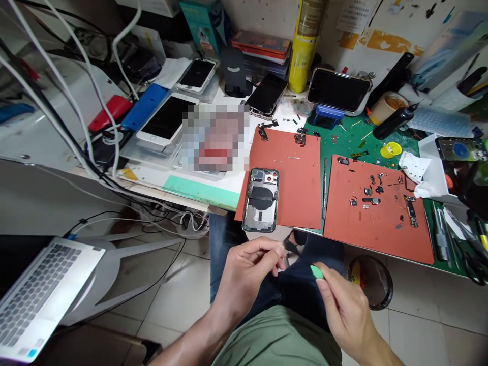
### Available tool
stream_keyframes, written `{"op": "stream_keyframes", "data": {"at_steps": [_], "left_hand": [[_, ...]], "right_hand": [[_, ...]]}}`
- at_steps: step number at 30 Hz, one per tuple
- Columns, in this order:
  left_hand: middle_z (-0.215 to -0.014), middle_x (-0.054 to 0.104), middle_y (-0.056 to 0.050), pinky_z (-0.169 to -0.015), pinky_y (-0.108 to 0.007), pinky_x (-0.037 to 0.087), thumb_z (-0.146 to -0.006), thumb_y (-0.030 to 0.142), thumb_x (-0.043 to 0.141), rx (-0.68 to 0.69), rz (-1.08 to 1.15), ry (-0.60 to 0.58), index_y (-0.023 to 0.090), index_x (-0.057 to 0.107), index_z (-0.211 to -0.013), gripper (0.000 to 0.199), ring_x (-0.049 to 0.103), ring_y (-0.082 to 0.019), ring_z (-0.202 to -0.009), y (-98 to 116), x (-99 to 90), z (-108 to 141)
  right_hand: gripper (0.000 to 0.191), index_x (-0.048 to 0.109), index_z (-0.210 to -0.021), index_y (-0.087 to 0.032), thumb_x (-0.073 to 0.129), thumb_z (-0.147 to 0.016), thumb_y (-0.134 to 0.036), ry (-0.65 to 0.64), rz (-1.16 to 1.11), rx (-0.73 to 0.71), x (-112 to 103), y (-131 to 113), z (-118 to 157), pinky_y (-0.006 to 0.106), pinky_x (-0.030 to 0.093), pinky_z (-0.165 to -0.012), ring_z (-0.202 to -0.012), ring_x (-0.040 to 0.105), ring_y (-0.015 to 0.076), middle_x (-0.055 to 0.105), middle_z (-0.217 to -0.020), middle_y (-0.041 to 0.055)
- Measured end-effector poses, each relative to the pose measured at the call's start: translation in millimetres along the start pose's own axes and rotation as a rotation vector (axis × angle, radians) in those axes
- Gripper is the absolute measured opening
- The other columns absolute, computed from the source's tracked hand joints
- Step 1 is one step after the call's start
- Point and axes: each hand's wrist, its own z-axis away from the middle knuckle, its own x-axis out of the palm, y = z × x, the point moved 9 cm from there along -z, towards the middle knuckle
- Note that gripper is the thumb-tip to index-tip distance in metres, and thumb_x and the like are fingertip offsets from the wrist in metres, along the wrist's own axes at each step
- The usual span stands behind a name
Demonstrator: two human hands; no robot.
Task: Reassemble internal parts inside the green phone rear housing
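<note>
Over my lap, my left hand pinches a small dark, thin piece between thumb and fingers. What exactly this piece is I cannot make out. My right hand grips a green plastic pick between thumb and forefinger, its rounded tip pointing toward the dark piece, with a gap showing between them. Just beyond my left hand, an opened phone back housing lies on the left reddish-brown mat and juts past its front edge. A thin metal tool lies between the two mats.
Several small phone parts are spread on the right reddish-brown mat. A phone leans on a blue stand behind. Scissors lie at the right edge. On the left are a laptop and hanging white cables. A bin stands below.
</note>
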Motion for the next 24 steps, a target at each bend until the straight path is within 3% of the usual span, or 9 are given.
{"op": "stream_keyframes", "data": {"at_steps": [3, 8, 12, 15, 20, 24], "left_hand": [[-0.073, 0.076, -0.003, -0.059, -0.023, 0.052, -0.093, 0.025, 0.079, -0.001, -0.006, 0.012, 0.019, 0.084, -0.081, 0.014, 0.067, -0.013, -0.065, 2, 0.3, 1], [-0.072, 0.076, -0.002, -0.058, -0.021, 0.052, -0.091, 0.021, 0.078, -0.004, 0.002, 0.044, 0.020, 0.084, -0.081, 0.012, 0.067, -0.012, -0.063, 5, -2.7, 6], [-0.072, 0.076, -0.002, -0.058, -0.020, 0.051, -0.091, 0.019, 0.076, -0.008, -0.022, 0.032, 0.020, 0.084, -0.080, 0.014, 0.067, -0.011, -0.063, 6, -1.9, 7], [-0.071, 0.076, -0.001, -0.058, -0.020, 0.051, -0.089, 0.019, 0.077, -0.023, -0.032, 0.048, 0.020, 0.083, -0.079, 0.012, 0.066, -0.011, -0.063, 6, -2.4, 8], [-0.070, 0.075, -0.002, -0.057, -0.021, 0.050, -0.089, 0.020, 0.076, -0.031, -0.063, 0.042, 0.019, 0.083, -0.077, 0.014, 0.066, -0.012, -0.062, 7, -1.2, 10], [-0.070, 0.075, -0.002, -0.058, -0.021, 0.051, -0.089, 0.021, 0.077, -0.032, -0.054, 0.062, 0.020, 0.083, -0.077, 0.014, 0.066, -0.012, -0.062, 8, -3.3, 11]], "right_hand": [[0.033, 0.067, -0.135, -0.017, 0.053, -0.107, -0.008, 0.066, 0.034, 0.007, -6, -1, 2, 0.027, 0.059, -0.059, -0.070, 0.076, 0.0183, 0.079, -0.093, 0.0078], [0.030, 0.069, -0.132, -0.016, 0.053, -0.107, -0.009, 0.012, 0.034, -0.017, 2, -1, 5, 0.029, 0.058, -0.058, -0.064, 0.073, 0.0182, 0.077, -0.088, 0.0070], [0.035, 0.068, -0.138, -0.017, 0.055, -0.106, -0.009, 0.086, 0.041, 0.004, -2, 4, 9, 0.029, 0.057, -0.058, -0.065, 0.072, 0.0184, 0.078, -0.090, 0.0070], [0.034, 0.069, -0.138, -0.016, 0.055, -0.107, -0.010, 0.027, 0.016, -0.022, 4, 0, 10, 0.030, 0.057, -0.059, -0.063, 0.069, 0.0182, 0.075, -0.084, 0.0059], [0.038, 0.067, -0.142, -0.017, 0.055, -0.106, -0.009, 0.078, 0.020, 0.004, -1, 1, 11, 0.030, 0.059, -0.061, -0.072, 0.076, 0.0204, 0.080, -0.099, 0.0103], [0.033, 0.071, -0.134, -0.016, 0.055, -0.106, -0.009, 0.030, 0.010, -0.016, 6, 0, 10, 0.029, 0.060, -0.062, -0.068, 0.076, 0.0195, 0.080, -0.092, 0.0082]]}}
